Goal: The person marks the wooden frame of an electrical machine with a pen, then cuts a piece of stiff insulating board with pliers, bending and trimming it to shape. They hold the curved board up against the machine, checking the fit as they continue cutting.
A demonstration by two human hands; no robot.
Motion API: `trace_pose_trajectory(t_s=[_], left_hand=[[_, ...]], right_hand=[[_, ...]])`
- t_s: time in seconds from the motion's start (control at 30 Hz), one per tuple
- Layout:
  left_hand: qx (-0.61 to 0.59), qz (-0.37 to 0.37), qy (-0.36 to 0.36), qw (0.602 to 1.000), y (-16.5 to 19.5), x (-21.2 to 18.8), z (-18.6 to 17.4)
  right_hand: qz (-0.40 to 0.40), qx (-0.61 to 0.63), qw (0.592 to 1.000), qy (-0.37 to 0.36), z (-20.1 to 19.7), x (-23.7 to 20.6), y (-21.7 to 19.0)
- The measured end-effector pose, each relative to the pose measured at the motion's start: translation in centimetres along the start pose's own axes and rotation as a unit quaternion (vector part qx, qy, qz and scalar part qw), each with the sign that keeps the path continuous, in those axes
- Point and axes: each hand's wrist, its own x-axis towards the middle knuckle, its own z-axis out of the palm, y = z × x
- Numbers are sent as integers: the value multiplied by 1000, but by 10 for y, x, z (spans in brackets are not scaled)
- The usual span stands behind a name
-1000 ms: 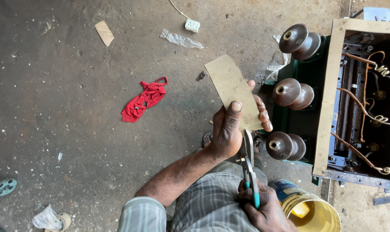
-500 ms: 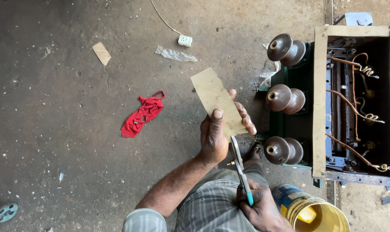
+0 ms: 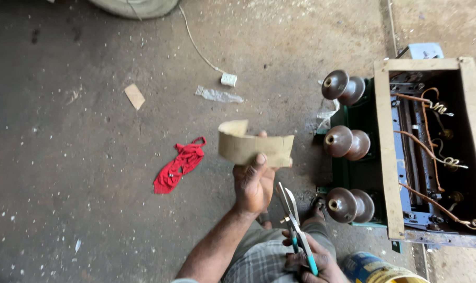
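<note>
Head view: left hand (image 3: 253, 183) closed on card strip (image 3: 255, 145), thumb on front face, strip curling, held mid-scene above floor. Right hand (image 3: 311, 261) near bottom edge, wrapped round snips (image 3: 294, 220) by teal handles, blades slightly parted, tips just right of left wrist.

Risks, as judgement: blade tips close to left hand, slip could nick skin. Curled strip could buckle or slide from thumb grip. Transformer (image 3: 406, 152) insulators just right, elbow knock possible. Red rag (image 3: 177, 165) left on floor, well apart.
</note>
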Motion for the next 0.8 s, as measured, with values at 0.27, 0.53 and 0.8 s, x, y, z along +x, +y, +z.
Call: trace_pose_trajectory(t_s=[0.27, 0.53, 0.8], left_hand=[[49, -42, -11, 998, -10, -31, 3], [60, -52, -5, 997, -14, -34, 5], [150, -42, -6, 988, -13, -36, -1]], right_hand=[[115, -52, 985, 115, 7, -5, -20], [121, -63, 983, 125, 11, 4, -47], [142, -85, 977, 135, 16, 6, -53]])
